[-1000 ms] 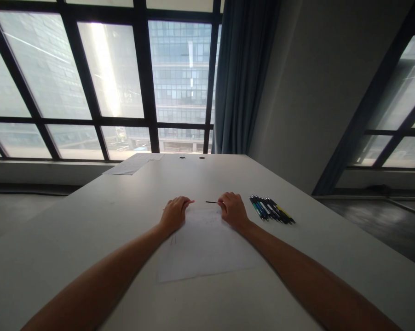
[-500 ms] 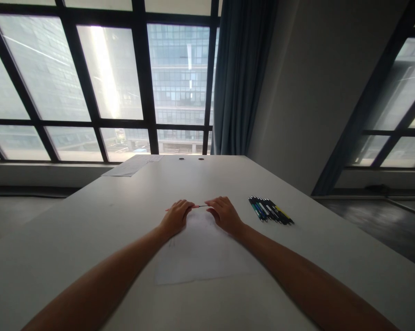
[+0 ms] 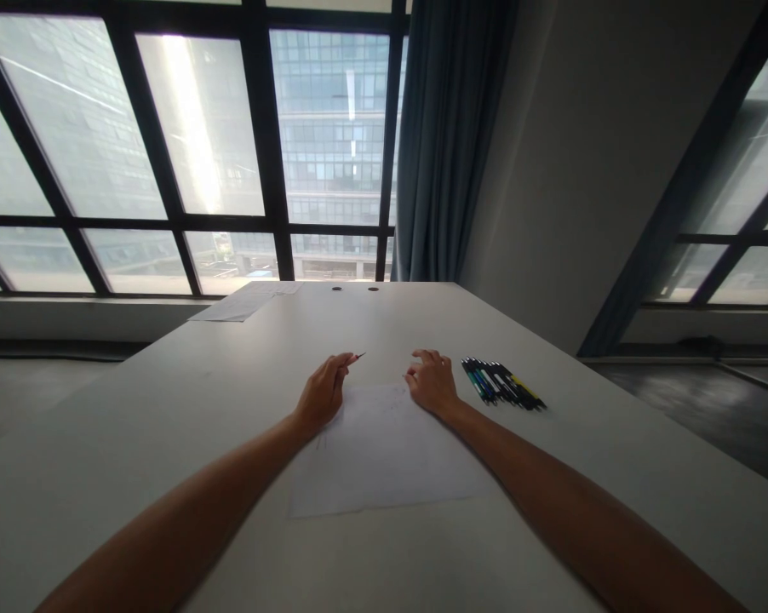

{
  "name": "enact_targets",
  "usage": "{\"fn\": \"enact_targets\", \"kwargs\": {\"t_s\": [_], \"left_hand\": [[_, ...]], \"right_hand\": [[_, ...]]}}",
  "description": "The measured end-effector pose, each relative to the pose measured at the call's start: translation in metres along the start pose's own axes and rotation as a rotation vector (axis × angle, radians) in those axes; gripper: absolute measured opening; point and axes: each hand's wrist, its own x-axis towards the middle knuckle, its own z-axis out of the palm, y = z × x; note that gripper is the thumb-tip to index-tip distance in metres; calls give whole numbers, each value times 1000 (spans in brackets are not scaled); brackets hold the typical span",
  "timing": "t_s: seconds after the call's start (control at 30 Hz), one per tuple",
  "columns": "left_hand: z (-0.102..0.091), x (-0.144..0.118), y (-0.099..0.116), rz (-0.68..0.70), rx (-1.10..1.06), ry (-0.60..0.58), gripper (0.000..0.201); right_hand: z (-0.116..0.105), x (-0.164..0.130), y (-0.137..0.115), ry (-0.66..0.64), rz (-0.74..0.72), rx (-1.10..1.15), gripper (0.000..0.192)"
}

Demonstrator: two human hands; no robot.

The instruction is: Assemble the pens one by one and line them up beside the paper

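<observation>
My left hand is closed around a slim pen with a reddish body. Its thin dark end points up and to the right, and most of the body is hidden by my fingers. My right hand is apart from it, over the far right corner of the paper, with fingers curled. A tiny pale bit shows at its thumb and fingertips, too small to name. Beneath and between my forearms lies a white sheet of paper with faint pencil-like marks.
To the right of my right hand, several pens lie side by side in a row on the white table. More papers lie at the far left edge. Two dark round grommets sit at the far end, before windows and a curtain.
My hands have moved apart: the right one went right, off the dark end of the pen. The left hand has tipped that end upward. The view has shifted slightly.
</observation>
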Motion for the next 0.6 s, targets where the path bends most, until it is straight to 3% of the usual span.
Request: {"fn": "enact_targets", "kwargs": {"t_s": [0.1, 0.33, 0.6], "left_hand": [[-2, 1, 4, -13, 12, -26, 33], [-2, 4, 7, -35, 247, -188, 33], [0, 2, 7, 15, 375, -273, 32]], "right_hand": [[-2, 2, -2, 7, -34, 26, 16], [-18, 2, -17, 173, -195, 200, 16], [-23, -2, -33, 149, -311, 211, 20]]}}
